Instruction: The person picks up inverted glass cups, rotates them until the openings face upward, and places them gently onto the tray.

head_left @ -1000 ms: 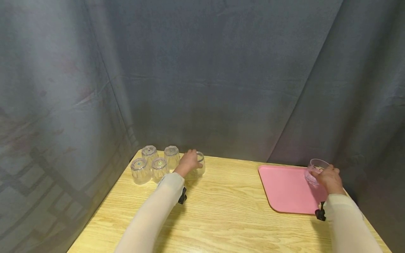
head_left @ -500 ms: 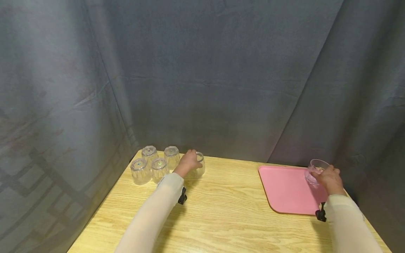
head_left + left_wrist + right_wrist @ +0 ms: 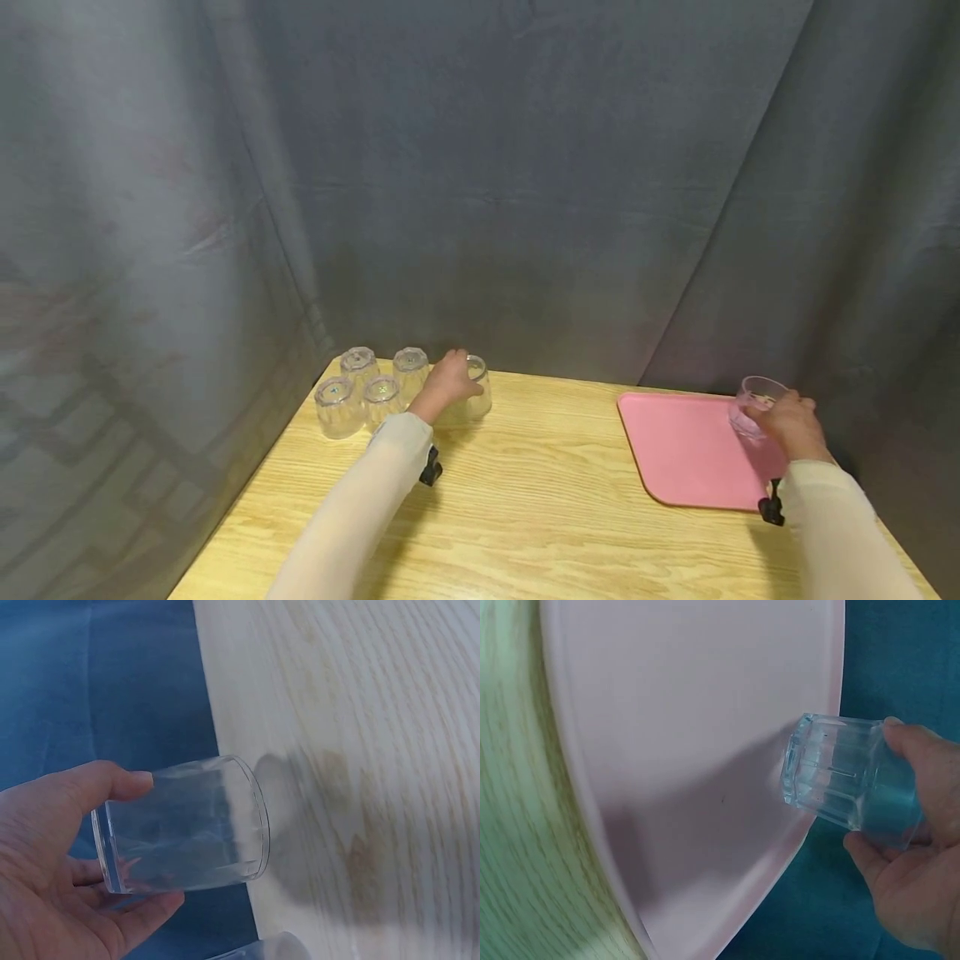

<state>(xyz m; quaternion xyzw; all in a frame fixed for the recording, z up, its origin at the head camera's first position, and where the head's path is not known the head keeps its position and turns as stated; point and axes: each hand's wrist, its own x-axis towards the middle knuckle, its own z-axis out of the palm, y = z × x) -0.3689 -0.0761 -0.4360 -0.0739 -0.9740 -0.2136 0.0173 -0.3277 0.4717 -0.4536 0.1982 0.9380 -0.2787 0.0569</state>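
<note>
My left hand grips an upside-down clear tumbler near the table's back edge. In the left wrist view, thumb and fingers hold this tumbler by its base end, its other end towards the wood; a shadow lies beside it. Several more clear tumblers stand upside down to the left of that hand. Over at the right, my right hand holds another clear tumbler at the far right of the pink tray. The right wrist view shows this tumbler gripped near its rim, base towards the tray; contact cannot be told.
The wooden table spreads between the tumblers and the tray. A grey curtain hangs close behind the table and along its left side. Part of another tumbler shows at the bottom of the left wrist view.
My left hand has risen slightly with its tumbler. My right hand has shifted a little to the right, its tumbler nearly where it was over the tray. The head view has shifted slightly.
</note>
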